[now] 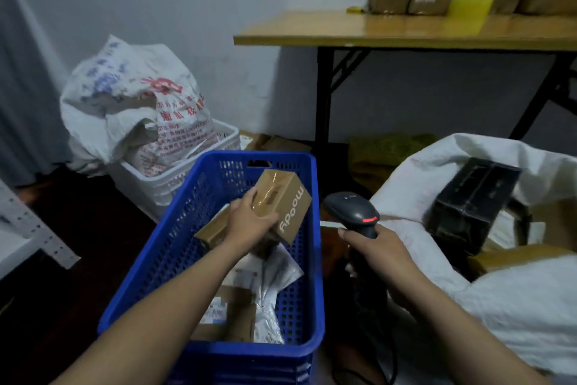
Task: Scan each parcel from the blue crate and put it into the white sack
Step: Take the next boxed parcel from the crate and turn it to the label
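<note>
A blue crate [175, 247] stands on the floor in front of me. My left hand [246, 222] grips a small brown cardboard box [285, 197] with white lettering, held above the crate. Below it lie another brown box [212, 233], white mailer bags [274, 272] and a labelled carton [231, 313]. My right hand [374, 247] holds a dark handheld scanner [352, 213] with a red light, just right of the crate and apart from the box. The white sack [515, 297] lies open at the right with a black parcel [471, 200] and brown boxes inside.
A white crate [187, 175] behind the blue one holds a printed, stuffed sack [131, 97]. A wooden folding table [390, 30] at the back right carries several cardboard boxes and a yellow sponge [470, 11]. A white metal shelf [28, 234] sits at the left.
</note>
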